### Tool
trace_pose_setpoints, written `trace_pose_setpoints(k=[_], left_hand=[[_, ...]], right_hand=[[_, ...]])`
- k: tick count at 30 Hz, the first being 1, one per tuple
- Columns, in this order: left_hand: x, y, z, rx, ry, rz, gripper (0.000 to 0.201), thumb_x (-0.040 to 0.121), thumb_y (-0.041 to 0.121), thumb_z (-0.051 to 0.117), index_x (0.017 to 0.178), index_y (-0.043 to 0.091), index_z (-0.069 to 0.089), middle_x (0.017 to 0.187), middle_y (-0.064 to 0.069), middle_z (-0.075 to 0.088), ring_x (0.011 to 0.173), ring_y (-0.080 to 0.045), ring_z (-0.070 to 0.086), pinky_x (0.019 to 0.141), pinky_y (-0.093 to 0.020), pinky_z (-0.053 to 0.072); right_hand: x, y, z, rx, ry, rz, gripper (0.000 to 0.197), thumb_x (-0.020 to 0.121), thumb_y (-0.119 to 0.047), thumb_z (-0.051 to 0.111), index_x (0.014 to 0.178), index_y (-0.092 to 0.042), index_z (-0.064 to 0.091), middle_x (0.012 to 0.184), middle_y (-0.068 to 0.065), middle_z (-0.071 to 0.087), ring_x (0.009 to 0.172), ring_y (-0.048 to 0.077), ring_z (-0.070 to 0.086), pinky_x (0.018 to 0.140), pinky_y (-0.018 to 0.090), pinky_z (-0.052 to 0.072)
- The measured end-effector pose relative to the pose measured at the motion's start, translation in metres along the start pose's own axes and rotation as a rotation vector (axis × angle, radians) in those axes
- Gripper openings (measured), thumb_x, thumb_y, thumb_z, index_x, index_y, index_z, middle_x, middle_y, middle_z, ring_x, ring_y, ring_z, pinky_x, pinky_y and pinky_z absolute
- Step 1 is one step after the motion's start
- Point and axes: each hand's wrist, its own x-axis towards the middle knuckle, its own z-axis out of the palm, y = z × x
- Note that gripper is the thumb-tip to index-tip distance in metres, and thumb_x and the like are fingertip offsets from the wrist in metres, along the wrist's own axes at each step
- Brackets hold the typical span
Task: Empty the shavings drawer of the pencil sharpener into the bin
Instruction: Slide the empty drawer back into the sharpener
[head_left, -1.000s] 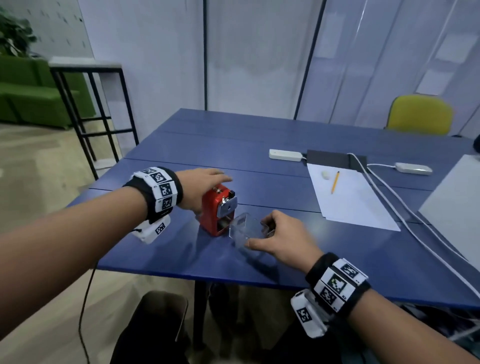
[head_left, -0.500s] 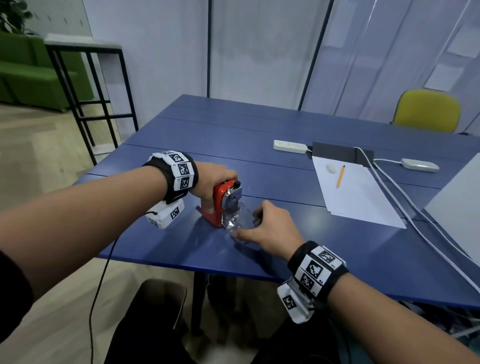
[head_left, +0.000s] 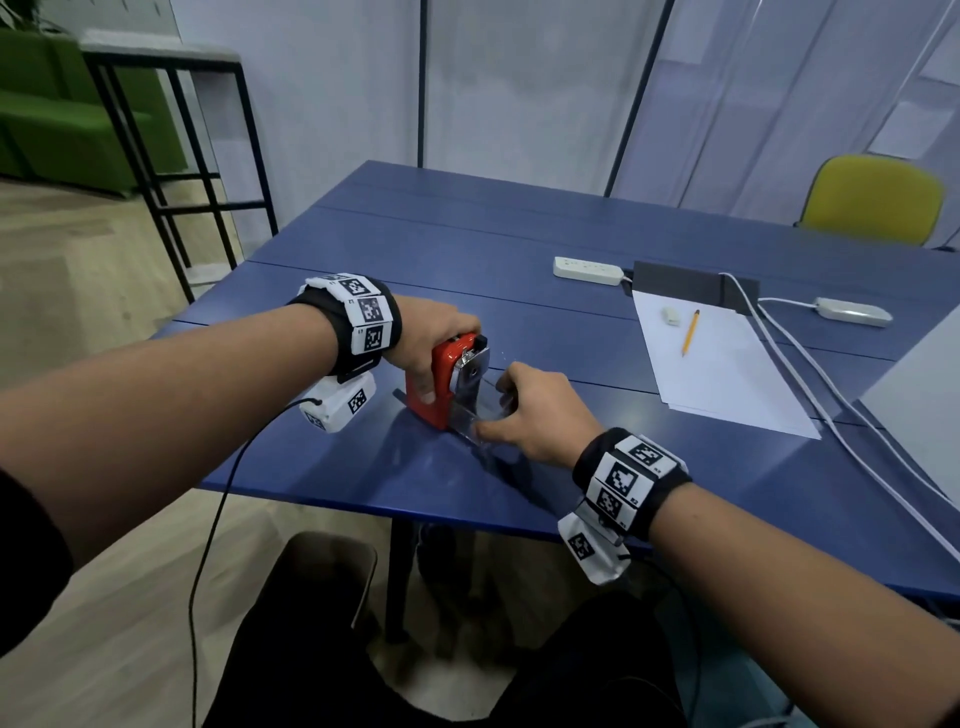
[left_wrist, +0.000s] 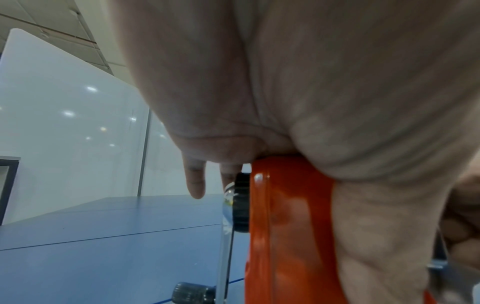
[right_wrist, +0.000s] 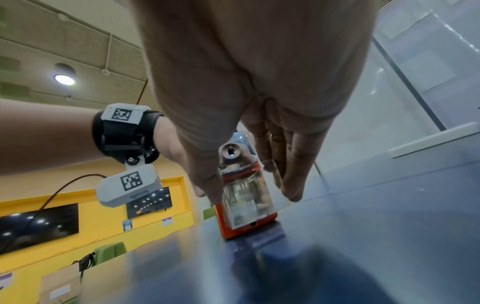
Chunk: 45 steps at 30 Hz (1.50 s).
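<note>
A red pencil sharpener (head_left: 435, 387) stands near the blue table's front left edge. My left hand (head_left: 434, 338) grips its body from above and behind; in the left wrist view the palm wraps the red sharpener body (left_wrist: 280, 226). The clear plastic shavings drawer (head_left: 480, 410) sticks partway out of the sharpener's front. My right hand (head_left: 524, 410) pinches the drawer by its sides, thumb on the near side and fingers on the far side. In the right wrist view the clear drawer (right_wrist: 249, 201) sits between thumb and fingers in front of the sharpener (right_wrist: 233, 230). A dark bin (head_left: 322, 587) stands on the floor under the table edge.
A white sheet of paper (head_left: 727, 374) with a yellow pencil (head_left: 691, 332) and an eraser (head_left: 671, 316) lies to the right. Two white power strips (head_left: 587, 270), a dark box (head_left: 691, 286) and white cables (head_left: 831, 415) lie beyond. A yellow chair (head_left: 872, 200) stands at the far right.
The drawer, held free in front of the sharpener a second ago, has moved left and now sits partly inside its front. My left hand has closed more firmly on the sharpener.
</note>
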Motion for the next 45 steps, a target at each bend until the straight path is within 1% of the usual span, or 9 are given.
trace_pose_setpoints(k=[20,24,27,29,31,34,36,39,45], left_hand=[[0.0,-0.001,0.0,0.025,0.005,-0.012,0.088,0.057,0.04,0.097,0.129,0.026,0.049,0.118,-0.001,0.059,0.103,-0.025,0.063,0.09,-0.045,0.056],[-0.003,0.002,0.0,0.015,0.007,-0.016,0.09,0.056,0.042,0.097,0.129,0.026,0.049,0.117,0.0,0.059,0.103,-0.026,0.064,0.09,-0.047,0.056],[-0.005,0.004,0.002,-0.004,0.025,-0.024,0.088,0.055,0.044,0.096,0.127,0.025,0.05,0.116,0.0,0.06,0.102,-0.026,0.065,0.089,-0.047,0.058],[-0.006,0.004,0.003,-0.001,0.027,-0.036,0.089,0.052,0.047,0.095,0.126,0.029,0.049,0.115,0.001,0.06,0.1,-0.025,0.066,0.088,-0.048,0.059],[-0.006,0.004,0.003,0.005,0.021,-0.039,0.093,0.051,0.049,0.095,0.129,0.03,0.047,0.117,0.001,0.059,0.102,-0.026,0.065,0.089,-0.049,0.058],[-0.006,0.002,0.003,0.038,0.038,-0.069,0.111,0.057,0.045,0.096,0.149,0.033,0.035,0.136,-0.002,0.049,0.121,-0.029,0.059,0.101,-0.05,0.053],[-0.008,0.001,0.003,0.07,0.078,-0.1,0.12,0.061,0.043,0.095,0.158,0.031,0.026,0.147,-0.005,0.042,0.13,-0.03,0.054,0.106,-0.05,0.05],[-0.009,0.003,0.004,0.102,0.078,-0.098,0.107,0.067,0.042,0.092,0.156,0.024,0.034,0.143,-0.007,0.049,0.127,-0.031,0.056,0.105,-0.049,0.049],[-0.007,0.007,0.014,0.137,0.049,-0.105,0.095,0.072,0.035,0.09,0.145,0.013,0.033,0.135,-0.009,0.043,0.107,-0.036,0.064,0.092,-0.053,0.054]], right_hand=[[0.011,0.003,-0.002,0.022,-0.019,-0.046,0.071,0.068,-0.053,0.094,0.12,-0.011,0.07,0.11,0.004,0.075,0.099,0.021,0.071,0.089,0.038,0.06],[0.014,0.001,0.003,0.048,-0.011,-0.038,0.068,0.072,-0.05,0.093,0.123,-0.012,0.07,0.109,0.003,0.075,0.098,0.02,0.071,0.079,0.026,0.055],[0.018,-0.003,0.006,0.05,-0.011,-0.014,0.047,0.073,-0.046,0.093,0.102,-0.018,0.07,0.092,-0.002,0.071,0.087,0.018,0.069,0.061,0.017,0.044],[0.021,-0.003,0.007,0.067,-0.014,0.006,0.048,0.07,-0.047,0.095,0.099,-0.02,0.069,0.091,-0.004,0.07,0.083,0.014,0.068,0.059,0.015,0.041],[0.023,-0.001,0.006,0.071,-0.031,0.011,0.07,0.066,-0.052,0.096,0.12,-0.017,0.068,0.106,-0.001,0.073,0.099,0.017,0.07,0.069,0.018,0.048],[0.023,0.003,-0.003,0.036,-0.071,-0.003,0.115,0.064,-0.056,0.096,0.156,-0.01,0.045,0.139,0.008,0.067,0.126,0.024,0.065,0.099,0.03,0.051],[0.02,0.009,-0.008,0.015,-0.085,-0.001,0.109,0.068,-0.054,0.094,0.156,-0.01,0.046,0.139,0.008,0.067,0.124,0.024,0.066,0.095,0.028,0.049],[0.012,0.012,-0.005,0.027,-0.076,-0.008,0.093,0.073,-0.048,0.093,0.149,-0.01,0.055,0.131,0.005,0.07,0.112,0.023,0.07,0.086,0.029,0.055],[0.013,0.006,0.007,0.056,0.005,-0.032,0.069,0.077,-0.042,0.092,0.132,-0.009,0.068,0.111,0.005,0.076,0.104,0.024,0.071,0.097,0.04,0.057]])
